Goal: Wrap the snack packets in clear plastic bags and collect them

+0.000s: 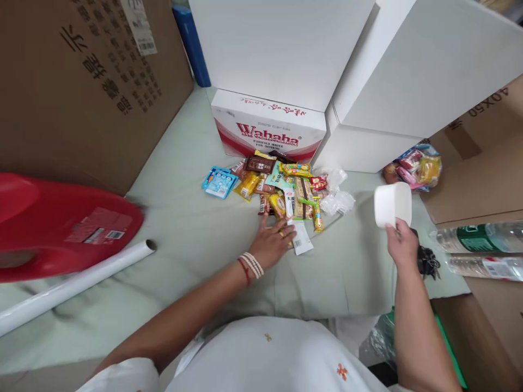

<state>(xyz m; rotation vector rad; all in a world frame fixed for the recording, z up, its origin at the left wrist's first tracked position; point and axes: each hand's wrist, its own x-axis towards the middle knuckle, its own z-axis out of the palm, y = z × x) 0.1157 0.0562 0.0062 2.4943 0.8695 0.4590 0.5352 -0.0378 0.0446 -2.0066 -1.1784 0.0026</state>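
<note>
Currently one white cup, pinched at its base by the right hand, held above the green cloth, tilted, mouth facing away. Plain, round, unmarked. Left hand lies flat, fingers spread, touching the near edge of one snack packet pile; exact packet count unclear, over a dozen. Two water bottles lie at right. One Wahaha box behind the pile.
</note>
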